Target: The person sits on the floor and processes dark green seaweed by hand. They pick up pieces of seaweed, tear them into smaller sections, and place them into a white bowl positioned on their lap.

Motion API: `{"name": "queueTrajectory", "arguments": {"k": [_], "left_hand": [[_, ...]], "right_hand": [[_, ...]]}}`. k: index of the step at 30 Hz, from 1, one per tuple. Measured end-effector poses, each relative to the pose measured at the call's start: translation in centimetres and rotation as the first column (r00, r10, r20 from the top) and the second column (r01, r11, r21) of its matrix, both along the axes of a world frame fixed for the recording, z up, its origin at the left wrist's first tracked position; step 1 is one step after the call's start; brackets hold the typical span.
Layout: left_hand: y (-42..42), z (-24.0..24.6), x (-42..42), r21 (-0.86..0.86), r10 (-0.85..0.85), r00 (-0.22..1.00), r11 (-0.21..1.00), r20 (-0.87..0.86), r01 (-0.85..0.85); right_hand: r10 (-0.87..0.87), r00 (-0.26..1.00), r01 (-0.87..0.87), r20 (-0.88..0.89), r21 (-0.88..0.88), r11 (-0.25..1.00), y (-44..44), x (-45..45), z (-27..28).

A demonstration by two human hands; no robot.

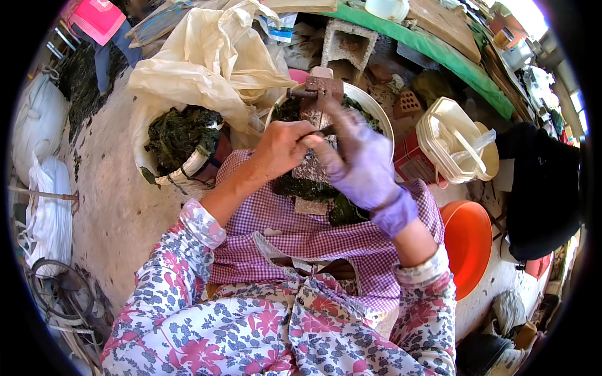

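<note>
Over a wooden board (308, 164) with a metal fixture (303, 94) at its far end, my two hands meet. My left hand (284, 143) is bare and pinches one end of a small dark strip (324, 131), whose kind I cannot tell. My right hand (360, 160), in a purple glove, is blurred by motion; its thumb is at the same strip, and its grip is unclear. The board lies across a round white tub (386, 113) holding dark green leafy matter, perhaps seaweed. More of it (305, 187) lies across the board's near part and beside it.
At left, a lined white bucket (141, 160) is heaped with dark green leaves. White pails (451, 141), an orange basin (465, 249) and a perforated brick (407, 104) are at right. A concrete block (348, 44) stands beyond. Another person (106, 33) is at upper left.
</note>
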State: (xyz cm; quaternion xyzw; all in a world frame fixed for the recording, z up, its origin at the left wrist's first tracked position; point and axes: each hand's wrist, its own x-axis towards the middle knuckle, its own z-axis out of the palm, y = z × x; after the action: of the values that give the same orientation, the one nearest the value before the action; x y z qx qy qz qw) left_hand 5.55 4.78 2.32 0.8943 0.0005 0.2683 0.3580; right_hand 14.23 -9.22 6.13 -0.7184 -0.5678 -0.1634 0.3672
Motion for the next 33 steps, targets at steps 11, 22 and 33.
{"name": "queueTrajectory", "arguments": {"k": [11, 22, 33], "left_hand": [[-1.7, 4.9, 0.9, -0.712, -0.096, 0.994, 0.696, 0.042, 0.097], [5.0, 3.7, -3.1, -0.947, 0.451, 0.876, 0.321, 0.173, 0.021], [8.2, -5.1, -11.0, -0.728, 0.514, 0.763, 0.332, -0.393, -0.599]], "right_hand": [[0.138, 0.851, -0.212, -0.507, -0.091, 0.973, -1.5, 1.7, 0.7], [0.043, 0.453, -0.312, -0.890, -0.113, 0.943, -3.0, 2.8, -4.5], [0.071, 0.414, -0.478, -0.907, -0.151, 0.865, -2.6, 1.8, -4.5]]}}
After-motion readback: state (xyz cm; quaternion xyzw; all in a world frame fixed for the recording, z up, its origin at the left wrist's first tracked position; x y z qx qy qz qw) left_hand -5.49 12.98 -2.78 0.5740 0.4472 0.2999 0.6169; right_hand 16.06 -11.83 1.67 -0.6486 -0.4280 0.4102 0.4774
